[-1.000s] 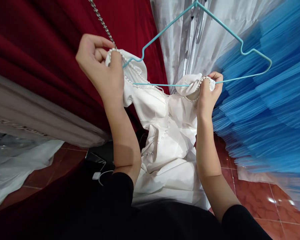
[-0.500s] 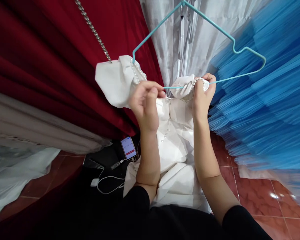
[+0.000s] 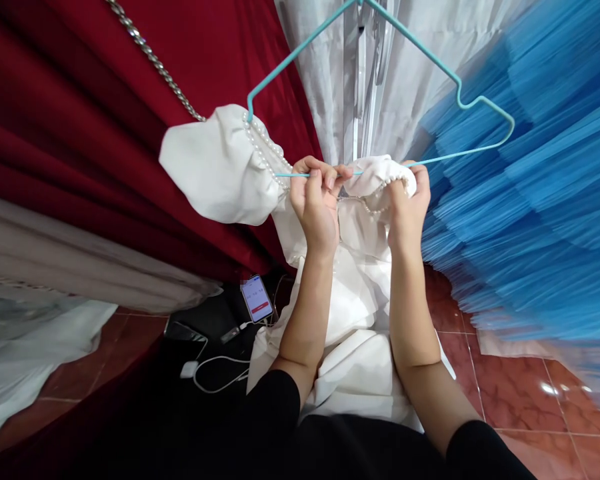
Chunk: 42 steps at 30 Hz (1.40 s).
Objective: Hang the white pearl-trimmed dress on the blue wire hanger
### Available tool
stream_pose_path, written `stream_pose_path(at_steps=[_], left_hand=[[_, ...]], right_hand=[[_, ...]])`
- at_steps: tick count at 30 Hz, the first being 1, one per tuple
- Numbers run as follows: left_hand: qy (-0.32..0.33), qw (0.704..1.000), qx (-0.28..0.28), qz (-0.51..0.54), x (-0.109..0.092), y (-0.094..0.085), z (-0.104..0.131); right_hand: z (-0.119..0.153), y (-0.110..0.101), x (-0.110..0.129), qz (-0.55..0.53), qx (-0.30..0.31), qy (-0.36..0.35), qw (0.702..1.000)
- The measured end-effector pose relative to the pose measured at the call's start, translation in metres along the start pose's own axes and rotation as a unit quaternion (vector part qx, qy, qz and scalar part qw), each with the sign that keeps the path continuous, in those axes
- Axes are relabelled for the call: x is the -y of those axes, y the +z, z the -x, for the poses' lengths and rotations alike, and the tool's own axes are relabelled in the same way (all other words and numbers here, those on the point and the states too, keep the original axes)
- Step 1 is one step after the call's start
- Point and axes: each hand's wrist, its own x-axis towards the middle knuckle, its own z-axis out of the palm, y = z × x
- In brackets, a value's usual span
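A white dress [image 3: 353, 293] with pearl-trimmed puffed sleeves spreads down below my hands towards my lap. The light-blue wire hanger [image 3: 447, 157] runs through it; its left shoulder enters the left sleeve [image 3: 220, 167], and its right end sticks out bare past the right sleeve. My left hand [image 3: 320, 197] is closed around the hanger's bottom bar between the two sleeves. With my right hand [image 3: 407, 203] I grip the pearl-edged opening of the right sleeve [image 3: 377, 177], which is bunched on the bar. The right fingertips are partly hidden behind the cloth.
Red drapery [image 3: 220, 53] hangs at the left, and layered blue tulle [image 3: 525, 200] fills the right. A lit phone [image 3: 257, 298] with a white cable [image 3: 220, 387] lies low on the left. Red tiles [image 3: 525, 387] show on the floor.
My left hand has moved right along the bottom bar, closer to the right sleeve. The hanger and left sleeve have shifted a little to the left. My right hand keeps its grip.
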Motion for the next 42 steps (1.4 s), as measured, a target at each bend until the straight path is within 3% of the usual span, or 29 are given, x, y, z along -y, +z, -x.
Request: stream_pose_path(at_steps=[2, 4, 8, 12, 16, 20, 25, 29, 33, 37, 42], left_hand=[[0.007, 1.0, -0.001, -0.014, -0.001, -0.005, -0.006], [-0.001, 1.0, 0.002, -0.021, -0.003, -0.009, -0.012], [-0.009, 1.0, 0.001, -0.023, -0.008, -0.01, -0.013], [-0.011, 0.999, -0.015, -0.043, -0.008, -0.004, -0.008], [-0.016, 0.998, -0.023, -0.055, -0.008, 0.0, -0.005], [-0.013, 0.998, -0.03, -0.052, -0.007, 0.002, -0.004], [-0.005, 0.999, -0.028, -0.042, -0.007, 0.001, -0.005], [-0.003, 0.997, -0.045, -0.067, -0.009, 0.002, -0.005], [-0.009, 0.996, -0.048, -0.071, -0.012, 0.002, -0.005], [-0.013, 0.997, -0.035, -0.06, -0.012, 0.0, -0.006], [0.004, 0.999, -0.028, -0.033, -0.007, -0.002, -0.009]], right_hand=[[0.004, -0.021, -0.005, -0.01, -0.003, 0.034, 0.999], [0.002, -0.045, -0.009, -0.005, -0.05, 0.05, 0.997], [-0.029, -0.084, -0.006, 0.055, -0.169, -0.009, 0.984], [-0.073, -0.099, 0.021, 0.094, -0.217, -0.07, 0.969], [-0.096, -0.095, 0.059, 0.161, -0.203, -0.146, 0.955], [-0.101, -0.074, 0.082, 0.202, -0.137, -0.213, 0.946], [-0.107, -0.05, 0.073, 0.224, -0.076, -0.279, 0.931], [-0.096, -0.057, 0.066, 0.209, -0.09, -0.256, 0.94], [-0.079, -0.061, 0.078, 0.223, -0.1, -0.228, 0.943], [-0.08, -0.052, 0.087, 0.206, -0.1, -0.265, 0.937], [-0.083, -0.047, 0.077, 0.225, -0.076, -0.258, 0.937]])
